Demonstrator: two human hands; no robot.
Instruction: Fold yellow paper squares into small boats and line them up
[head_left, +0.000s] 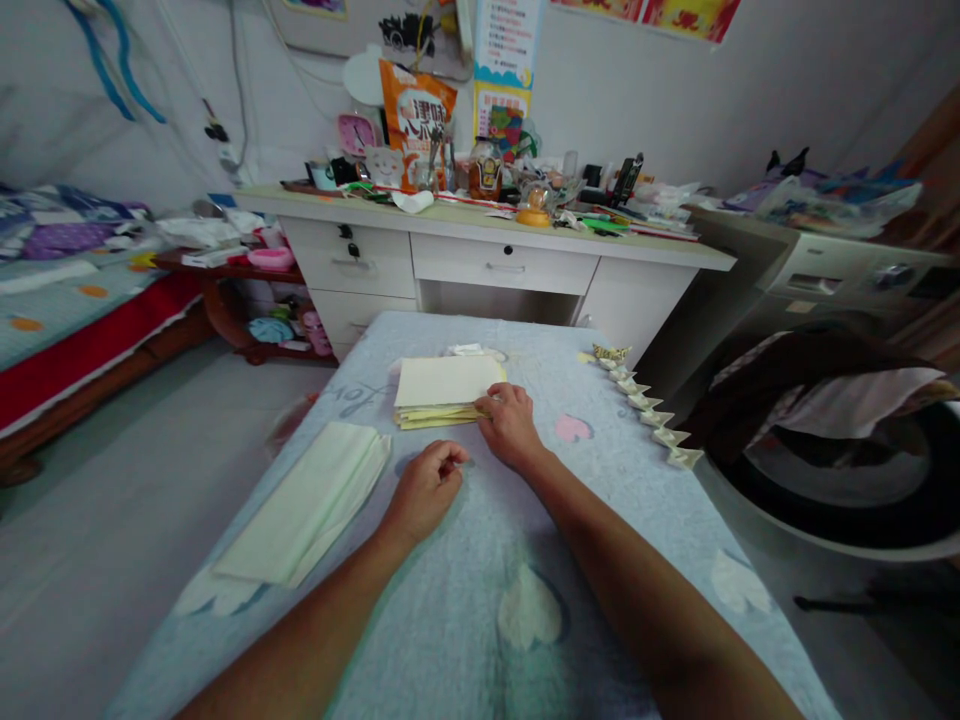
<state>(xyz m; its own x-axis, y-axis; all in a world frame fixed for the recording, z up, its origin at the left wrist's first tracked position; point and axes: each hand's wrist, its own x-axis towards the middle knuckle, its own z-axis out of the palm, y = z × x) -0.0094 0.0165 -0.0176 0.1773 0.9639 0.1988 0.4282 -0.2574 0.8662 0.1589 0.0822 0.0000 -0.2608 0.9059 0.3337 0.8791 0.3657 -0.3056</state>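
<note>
A stack of cream paper lies on the cloth-covered table, its layered front edge facing me. At the stack's right front corner, my right hand has its fingers closed on the edge of the paper; how many sheets it pinches is hidden. Just in front of the stack, my left hand rests near the cloth with its fingers curled in and no object visible in them. To its left lies a long pile of pale green folded paper. A row of several small folded paper boats runs along the table's right edge.
Behind the table stands a white desk crowded with jars, an orange snack bag and a pink clock. A front-loading washing machine with its door open and clothes hanging out is at right. A bed stands at left.
</note>
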